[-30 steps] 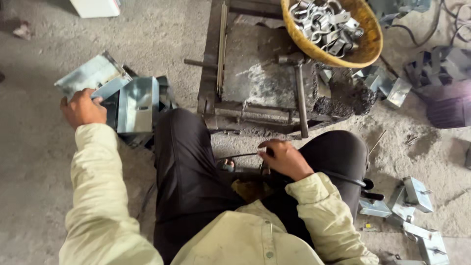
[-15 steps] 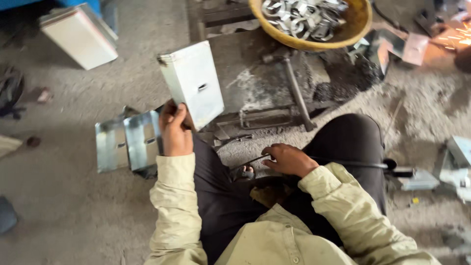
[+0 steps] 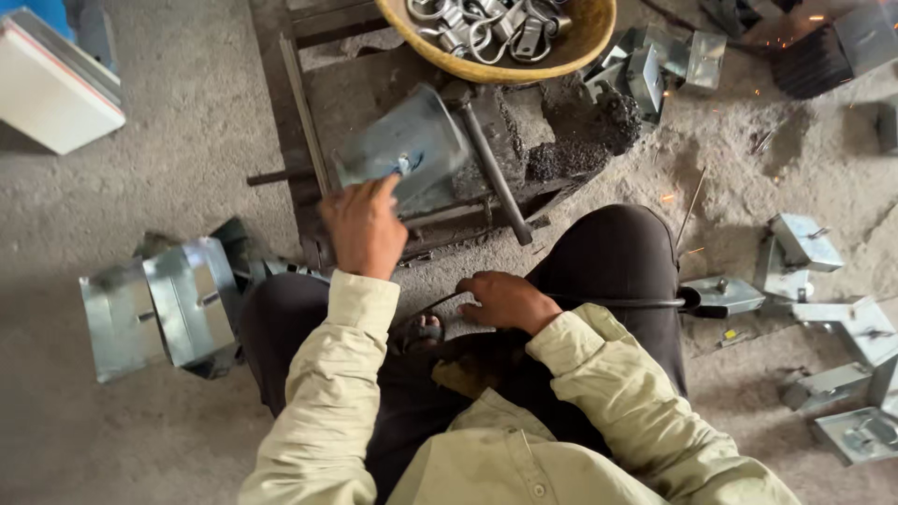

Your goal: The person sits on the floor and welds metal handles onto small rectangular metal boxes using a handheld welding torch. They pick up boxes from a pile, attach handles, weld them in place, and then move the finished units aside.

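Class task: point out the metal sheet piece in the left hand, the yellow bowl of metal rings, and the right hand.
Metal sheet piece [image 3: 404, 142], head view, middle of its flat face.
Yellow bowl [image 3: 524, 67], head view, near rim.
Right hand [image 3: 505, 301], head view, back of hand.

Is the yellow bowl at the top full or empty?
Partly full: the yellow bowl holds a heap of bent metal rings and clips; its inner wall shows bare on the right.

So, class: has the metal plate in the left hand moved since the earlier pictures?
Yes. The metal plate in the left hand has gone from the stack of plates on the floor rightwards onto the dark metal stand below the yellow bowl.
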